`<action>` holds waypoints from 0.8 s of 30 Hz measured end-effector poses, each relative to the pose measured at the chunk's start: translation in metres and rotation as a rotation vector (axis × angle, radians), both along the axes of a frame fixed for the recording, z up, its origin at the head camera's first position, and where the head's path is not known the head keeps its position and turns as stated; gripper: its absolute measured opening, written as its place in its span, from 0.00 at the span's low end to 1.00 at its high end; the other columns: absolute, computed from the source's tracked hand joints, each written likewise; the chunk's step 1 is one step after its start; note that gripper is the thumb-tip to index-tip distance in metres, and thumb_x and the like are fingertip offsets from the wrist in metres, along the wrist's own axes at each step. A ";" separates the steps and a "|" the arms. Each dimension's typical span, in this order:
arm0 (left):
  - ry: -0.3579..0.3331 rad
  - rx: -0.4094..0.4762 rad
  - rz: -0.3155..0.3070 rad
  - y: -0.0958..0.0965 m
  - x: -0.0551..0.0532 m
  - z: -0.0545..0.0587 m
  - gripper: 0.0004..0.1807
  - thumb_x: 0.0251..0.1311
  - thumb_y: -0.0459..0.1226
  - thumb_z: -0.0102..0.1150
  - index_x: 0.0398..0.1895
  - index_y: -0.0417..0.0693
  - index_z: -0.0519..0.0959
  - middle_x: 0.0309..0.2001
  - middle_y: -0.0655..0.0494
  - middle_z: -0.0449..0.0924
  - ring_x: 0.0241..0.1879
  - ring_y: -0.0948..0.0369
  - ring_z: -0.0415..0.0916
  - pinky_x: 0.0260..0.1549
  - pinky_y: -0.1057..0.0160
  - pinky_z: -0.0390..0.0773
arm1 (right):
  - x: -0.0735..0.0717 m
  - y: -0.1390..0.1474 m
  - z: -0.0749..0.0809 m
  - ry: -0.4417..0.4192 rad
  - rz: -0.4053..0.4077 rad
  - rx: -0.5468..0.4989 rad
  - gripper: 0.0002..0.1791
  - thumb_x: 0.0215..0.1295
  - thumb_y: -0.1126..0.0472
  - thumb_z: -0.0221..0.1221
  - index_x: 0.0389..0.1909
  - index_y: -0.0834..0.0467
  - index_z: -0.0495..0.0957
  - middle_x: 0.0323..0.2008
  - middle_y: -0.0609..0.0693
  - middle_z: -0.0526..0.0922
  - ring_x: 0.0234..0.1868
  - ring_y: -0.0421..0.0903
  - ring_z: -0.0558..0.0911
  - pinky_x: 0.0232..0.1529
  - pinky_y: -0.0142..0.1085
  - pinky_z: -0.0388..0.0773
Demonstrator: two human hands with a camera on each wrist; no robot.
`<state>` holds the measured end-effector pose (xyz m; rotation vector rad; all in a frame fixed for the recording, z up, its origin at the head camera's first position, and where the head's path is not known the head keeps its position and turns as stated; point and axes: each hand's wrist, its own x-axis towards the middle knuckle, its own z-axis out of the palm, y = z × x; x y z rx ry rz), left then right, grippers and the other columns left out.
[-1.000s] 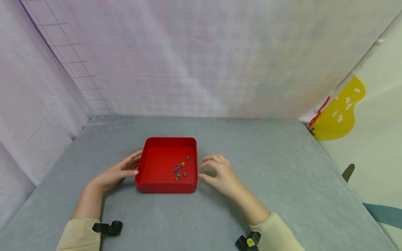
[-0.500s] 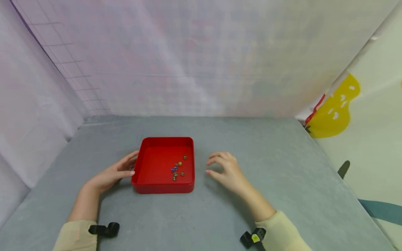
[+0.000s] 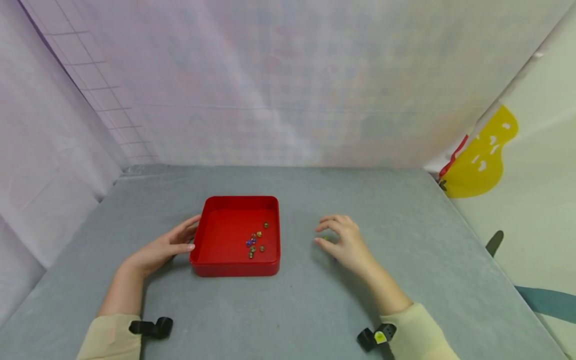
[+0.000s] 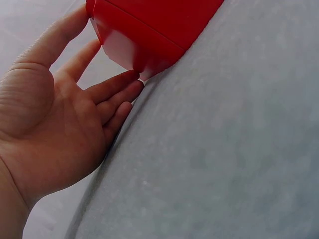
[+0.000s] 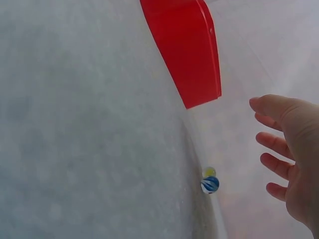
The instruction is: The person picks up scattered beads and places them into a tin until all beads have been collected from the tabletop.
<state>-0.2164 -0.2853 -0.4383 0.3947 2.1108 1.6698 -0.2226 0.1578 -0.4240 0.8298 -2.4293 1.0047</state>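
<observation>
A square red tray (image 3: 225, 215) stands on the grey tabletop in the head view, with several small bead-like marbles (image 3: 253, 242) lying loose in its right half. My left hand (image 3: 162, 247) touches the tray's left side, thumb at the rim and fingers along the outer wall, as the left wrist view also shows. To the right of the tray my right hand (image 3: 346, 245) hovers with loosely bent fingers and nothing between them. Below it, in the right wrist view, a blue-and-white marble (image 5: 210, 184) and a yellow-green marble (image 5: 210, 172) rest on the table; the head view mostly hides them.
The grey table (image 3: 279, 320) reaches back to a pale hanging curtain (image 3: 288, 90). At the right hangs white cloth with a yellow printed shape (image 3: 479, 165). Black wrist cameras (image 3: 152, 328) sit on both sleeves.
My right hand has moved rightward, away from the tray's right edge, and a yellowish bit now shows under its fingers. My left hand stays at the tray, and the marbles inside lie as before.
</observation>
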 end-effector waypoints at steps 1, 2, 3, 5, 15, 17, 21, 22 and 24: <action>0.002 0.000 0.000 0.000 0.000 0.000 0.39 0.67 0.37 0.53 0.77 0.51 0.45 0.74 0.40 0.42 0.71 0.40 0.40 0.60 0.34 0.52 | 0.000 0.001 0.000 -0.004 -0.004 0.002 0.12 0.50 0.65 0.72 0.36 0.56 0.82 0.45 0.53 0.81 0.50 0.53 0.74 0.55 0.52 0.61; 0.004 0.000 0.000 0.000 0.000 -0.001 0.39 0.67 0.37 0.53 0.77 0.51 0.45 0.74 0.40 0.43 0.71 0.40 0.40 0.60 0.34 0.52 | -0.001 0.002 0.000 -0.006 -0.007 0.004 0.12 0.50 0.65 0.72 0.36 0.57 0.82 0.45 0.54 0.81 0.50 0.54 0.74 0.55 0.52 0.60; 0.006 -0.001 0.000 -0.001 0.000 -0.001 0.39 0.67 0.37 0.53 0.77 0.51 0.45 0.74 0.40 0.42 0.71 0.40 0.40 0.60 0.34 0.51 | -0.001 0.002 -0.001 -0.008 -0.010 0.008 0.12 0.50 0.65 0.72 0.36 0.57 0.82 0.45 0.54 0.81 0.50 0.54 0.73 0.55 0.52 0.60; 0.006 -0.002 0.001 -0.001 -0.001 -0.002 0.40 0.67 0.38 0.53 0.77 0.52 0.45 0.74 0.40 0.43 0.71 0.41 0.40 0.60 0.34 0.51 | -0.002 0.003 -0.001 -0.008 -0.014 0.010 0.12 0.49 0.65 0.72 0.36 0.57 0.82 0.44 0.55 0.81 0.50 0.54 0.74 0.55 0.53 0.60; 0.004 -0.005 0.006 -0.001 0.001 0.000 0.40 0.67 0.38 0.54 0.77 0.53 0.45 0.74 0.41 0.42 0.71 0.41 0.41 0.60 0.35 0.53 | -0.005 0.011 -0.005 -0.050 -0.049 -0.004 0.12 0.49 0.66 0.72 0.35 0.57 0.82 0.44 0.55 0.81 0.50 0.56 0.74 0.54 0.52 0.62; 0.005 -0.003 0.002 -0.001 0.001 0.000 0.40 0.67 0.38 0.54 0.77 0.52 0.45 0.74 0.41 0.42 0.71 0.41 0.40 0.60 0.35 0.52 | -0.007 0.013 -0.006 -0.055 -0.052 -0.008 0.12 0.49 0.67 0.72 0.36 0.57 0.82 0.44 0.56 0.81 0.50 0.56 0.74 0.54 0.52 0.63; 0.001 0.001 0.001 0.000 0.001 0.000 0.40 0.67 0.38 0.54 0.77 0.53 0.45 0.74 0.41 0.41 0.71 0.41 0.39 0.61 0.35 0.51 | -0.008 0.017 -0.007 -0.066 -0.057 -0.012 0.12 0.49 0.66 0.72 0.35 0.58 0.82 0.44 0.57 0.81 0.50 0.56 0.74 0.54 0.51 0.64; -0.002 0.001 0.003 0.000 0.001 0.000 0.40 0.67 0.38 0.54 0.77 0.53 0.45 0.74 0.42 0.42 0.71 0.42 0.40 0.61 0.35 0.51 | -0.009 0.017 -0.008 -0.070 -0.059 -0.012 0.12 0.49 0.66 0.72 0.35 0.58 0.82 0.44 0.56 0.81 0.50 0.56 0.74 0.54 0.51 0.64; -0.004 0.000 0.006 0.000 0.001 0.001 0.40 0.67 0.39 0.54 0.77 0.53 0.45 0.74 0.42 0.42 0.71 0.42 0.40 0.61 0.35 0.51 | -0.009 0.018 -0.009 -0.082 -0.064 -0.014 0.12 0.49 0.66 0.72 0.35 0.58 0.82 0.44 0.56 0.81 0.51 0.56 0.74 0.55 0.52 0.64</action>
